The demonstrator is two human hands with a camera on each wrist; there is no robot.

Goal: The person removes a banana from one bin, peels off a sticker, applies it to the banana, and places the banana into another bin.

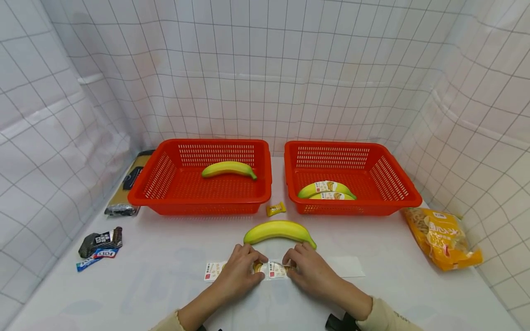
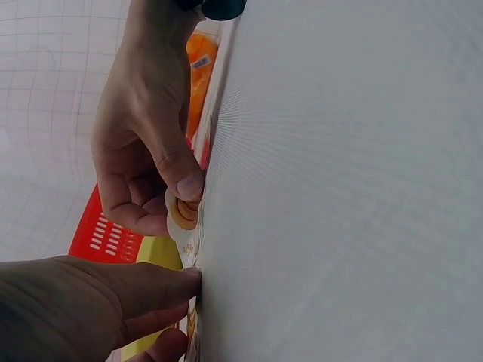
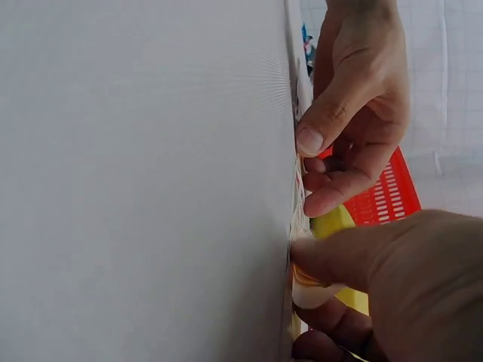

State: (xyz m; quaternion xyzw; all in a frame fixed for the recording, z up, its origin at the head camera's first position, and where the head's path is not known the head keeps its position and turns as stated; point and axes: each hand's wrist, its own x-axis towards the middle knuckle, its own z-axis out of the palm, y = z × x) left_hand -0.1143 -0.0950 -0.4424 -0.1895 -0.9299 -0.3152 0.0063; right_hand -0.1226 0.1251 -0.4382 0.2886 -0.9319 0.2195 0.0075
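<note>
A strip of banana-picture stickers (image 1: 213,271) lies crosswise on the table before me. My left hand (image 1: 239,272) holds it, thumb at the near edge and fingertips at the far edge. To the right, my right hand (image 1: 312,272) pinches a sticker (image 2: 183,219) that curls up from the strip between thumb and fingers. The blank end of the strip (image 1: 348,266) reaches out past that hand. Just beyond both hands lies a yellow banana (image 1: 278,229), its greenish stem end near the right fingertips. No sticker shows on this banana.
A left red basket (image 1: 198,208) holds one plain banana (image 1: 227,169). In the right red basket (image 1: 348,209) are two stickered bananas (image 1: 327,187). A small yellow packet (image 1: 275,209) sits between them. Snack wrappers (image 1: 100,242) lie left, an orange snack bag (image 1: 445,236) right.
</note>
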